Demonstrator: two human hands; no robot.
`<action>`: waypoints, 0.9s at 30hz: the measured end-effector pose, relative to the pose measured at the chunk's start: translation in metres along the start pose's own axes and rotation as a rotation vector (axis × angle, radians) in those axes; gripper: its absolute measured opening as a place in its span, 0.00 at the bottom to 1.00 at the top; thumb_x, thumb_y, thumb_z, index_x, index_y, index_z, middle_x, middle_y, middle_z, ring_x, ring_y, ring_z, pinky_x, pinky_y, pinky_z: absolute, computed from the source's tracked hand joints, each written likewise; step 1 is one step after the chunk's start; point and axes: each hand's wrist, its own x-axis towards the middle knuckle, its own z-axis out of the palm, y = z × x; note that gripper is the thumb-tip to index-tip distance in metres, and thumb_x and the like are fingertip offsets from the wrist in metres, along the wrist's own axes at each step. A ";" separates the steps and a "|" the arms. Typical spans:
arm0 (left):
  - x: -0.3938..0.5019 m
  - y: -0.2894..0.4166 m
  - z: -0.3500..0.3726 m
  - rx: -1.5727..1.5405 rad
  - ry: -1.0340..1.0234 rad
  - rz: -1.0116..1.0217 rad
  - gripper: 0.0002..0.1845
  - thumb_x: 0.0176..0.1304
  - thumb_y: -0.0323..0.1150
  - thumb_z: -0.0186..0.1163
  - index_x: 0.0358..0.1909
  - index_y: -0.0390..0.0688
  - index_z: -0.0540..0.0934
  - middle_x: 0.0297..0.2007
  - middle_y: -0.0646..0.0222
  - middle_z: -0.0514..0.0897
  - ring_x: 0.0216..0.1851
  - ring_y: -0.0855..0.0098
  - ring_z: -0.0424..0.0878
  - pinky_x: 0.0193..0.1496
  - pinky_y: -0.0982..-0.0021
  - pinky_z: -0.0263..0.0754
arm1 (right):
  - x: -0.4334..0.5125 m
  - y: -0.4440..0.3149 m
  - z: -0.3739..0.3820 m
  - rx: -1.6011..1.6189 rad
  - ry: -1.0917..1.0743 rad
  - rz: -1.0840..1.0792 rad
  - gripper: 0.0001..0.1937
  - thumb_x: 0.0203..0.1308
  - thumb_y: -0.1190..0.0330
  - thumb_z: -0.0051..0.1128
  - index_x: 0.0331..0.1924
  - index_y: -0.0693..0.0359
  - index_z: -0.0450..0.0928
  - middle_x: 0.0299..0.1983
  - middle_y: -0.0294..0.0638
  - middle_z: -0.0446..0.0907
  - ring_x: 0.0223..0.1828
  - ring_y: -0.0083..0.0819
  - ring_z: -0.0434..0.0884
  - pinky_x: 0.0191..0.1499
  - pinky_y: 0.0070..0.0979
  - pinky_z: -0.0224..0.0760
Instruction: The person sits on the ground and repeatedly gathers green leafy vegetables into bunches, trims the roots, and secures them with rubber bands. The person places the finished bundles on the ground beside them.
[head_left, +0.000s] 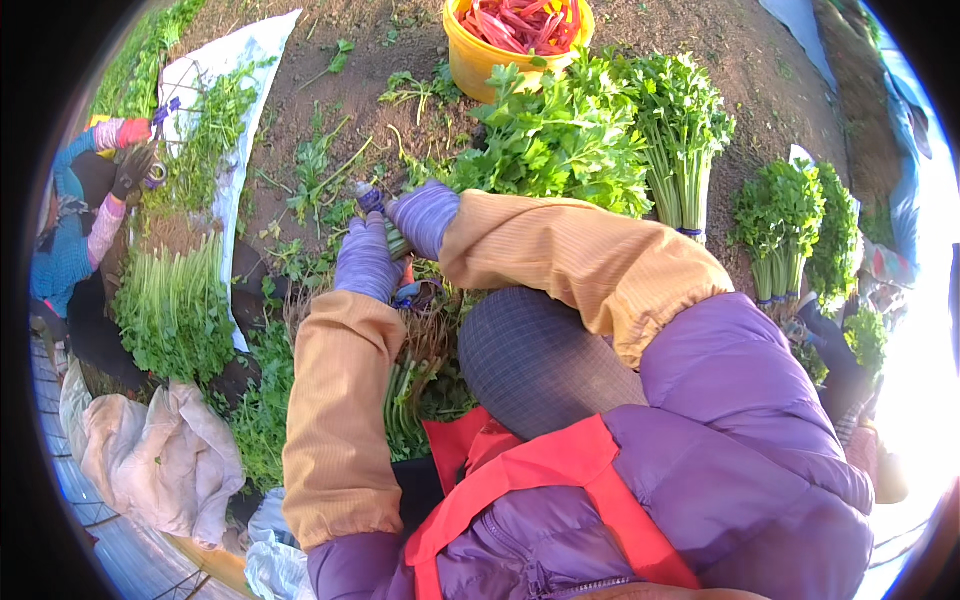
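Both my hands, in purple knit gloves, meet around the stalk end of a bundle of leafy celery (555, 142). My left hand (367, 259) closes on the stalks from below. My right hand (426, 217) grips them from above, beside a roll of purple tape (369, 196) at the stalk tips; which hand holds the roll, I cannot tell. The bundle's leaves seem to spread to the right, beyond my right sleeve. Beneath my hands lie unbound celery plants with roots (427, 322).
A yellow bucket (480, 71) with red strips stands at the top. Bound celery bundles (686, 165) lie to the right, and more (780, 232) farther right. At left, a co-worker (82, 232) sits beside loose celery (176, 307) and a white sheet (259, 82). Pale cloth (161, 457) lies lower left.
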 end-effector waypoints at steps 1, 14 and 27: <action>-0.003 0.000 0.001 0.010 0.041 -0.001 0.43 0.46 0.40 0.80 0.63 0.40 0.69 0.55 0.48 0.74 0.55 0.46 0.79 0.56 0.53 0.79 | 0.003 0.002 -0.014 0.104 -0.164 0.015 0.22 0.53 0.60 0.69 0.52 0.56 0.79 0.40 0.46 0.88 0.44 0.46 0.89 0.45 0.41 0.82; -0.021 0.008 0.004 0.064 0.172 -0.028 0.46 0.44 0.42 0.81 0.66 0.47 0.70 0.61 0.52 0.75 0.58 0.49 0.78 0.59 0.53 0.77 | -0.014 -0.002 -0.033 0.187 -0.257 -0.026 0.21 0.55 0.61 0.68 0.53 0.56 0.79 0.43 0.48 0.88 0.48 0.45 0.88 0.49 0.41 0.80; -0.030 0.018 0.006 0.123 0.175 -0.063 0.46 0.45 0.45 0.81 0.69 0.55 0.71 0.65 0.58 0.74 0.65 0.51 0.73 0.67 0.53 0.69 | -0.049 0.010 -0.015 0.038 0.000 -0.044 0.23 0.55 0.61 0.68 0.55 0.56 0.79 0.52 0.44 0.84 0.57 0.42 0.82 0.61 0.39 0.71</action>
